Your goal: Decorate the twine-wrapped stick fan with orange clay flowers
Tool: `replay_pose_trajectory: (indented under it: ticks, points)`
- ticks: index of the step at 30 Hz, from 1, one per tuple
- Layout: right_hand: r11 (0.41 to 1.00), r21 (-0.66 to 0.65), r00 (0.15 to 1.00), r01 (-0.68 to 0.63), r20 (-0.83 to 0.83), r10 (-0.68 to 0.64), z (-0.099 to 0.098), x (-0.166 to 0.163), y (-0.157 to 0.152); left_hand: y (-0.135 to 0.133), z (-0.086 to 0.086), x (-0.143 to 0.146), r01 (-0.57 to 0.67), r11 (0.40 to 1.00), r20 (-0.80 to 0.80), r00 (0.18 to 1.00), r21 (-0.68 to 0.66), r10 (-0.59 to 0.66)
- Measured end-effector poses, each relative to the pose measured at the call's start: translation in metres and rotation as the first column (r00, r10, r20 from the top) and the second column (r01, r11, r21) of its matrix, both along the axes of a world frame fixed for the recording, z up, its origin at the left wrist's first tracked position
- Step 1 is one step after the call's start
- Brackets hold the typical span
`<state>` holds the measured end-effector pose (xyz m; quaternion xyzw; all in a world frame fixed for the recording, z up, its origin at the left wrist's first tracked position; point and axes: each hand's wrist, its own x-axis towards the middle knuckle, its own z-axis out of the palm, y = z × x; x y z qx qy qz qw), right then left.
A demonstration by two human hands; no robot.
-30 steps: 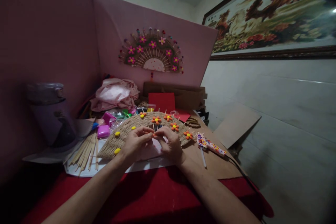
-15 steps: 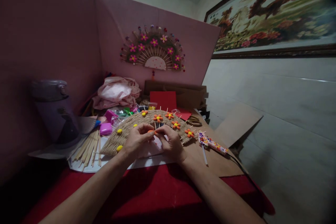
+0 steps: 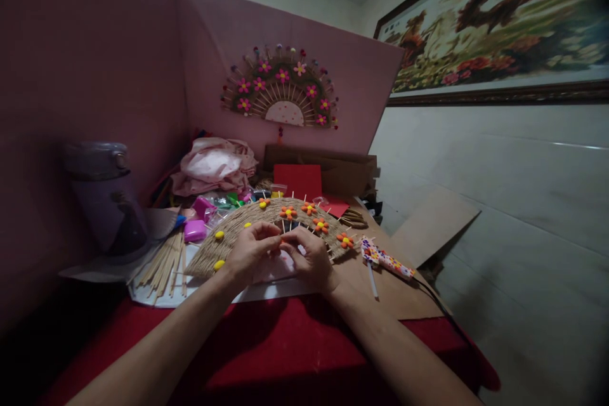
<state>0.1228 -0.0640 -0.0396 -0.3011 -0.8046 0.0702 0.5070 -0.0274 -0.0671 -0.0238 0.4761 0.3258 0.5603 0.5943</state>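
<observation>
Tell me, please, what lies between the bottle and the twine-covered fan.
In the head view, a pale curved piece, wooden sticks and a purple box lie between the bottle and the twine-covered fan.

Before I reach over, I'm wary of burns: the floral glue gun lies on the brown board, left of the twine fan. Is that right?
The side is wrong: the head view shows the floral glue gun lying on the brown board, right of the twine fan.

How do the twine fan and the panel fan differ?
The twine fan has orange flowers; the panel fan has pink flowers. The twine fan's visible stick tips are bare; the panel fan's carry colored balls. The twine fan rests on the table; the panel fan hangs on the pink panel. Both are half-round.
</observation>
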Motion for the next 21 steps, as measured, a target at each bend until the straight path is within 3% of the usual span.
replay_pose_trajectory:
  ticks: [16,19,21]
  points:
    - [1.000,0.002,0.999,-0.012,0.038,0.011,0.0002,-0.0002,0.0008,-0.0008,0.0009,0.0004,-0.041,0.999,-0.044,0.998,-0.035,0.039]
    - [0.986,-0.158,0.997,-0.048,-0.072,0.037,0.0035,-0.0002,-0.0018,-0.0012,0.0029,0.0011,-0.057,0.997,-0.040,0.998,-0.043,0.055]
    - [0.889,-0.406,0.960,-0.213,-0.257,0.113,0.0066,0.0005,-0.0026,-0.0007,0.0040,0.0004,-0.077,0.995,-0.011,0.997,-0.060,0.076]
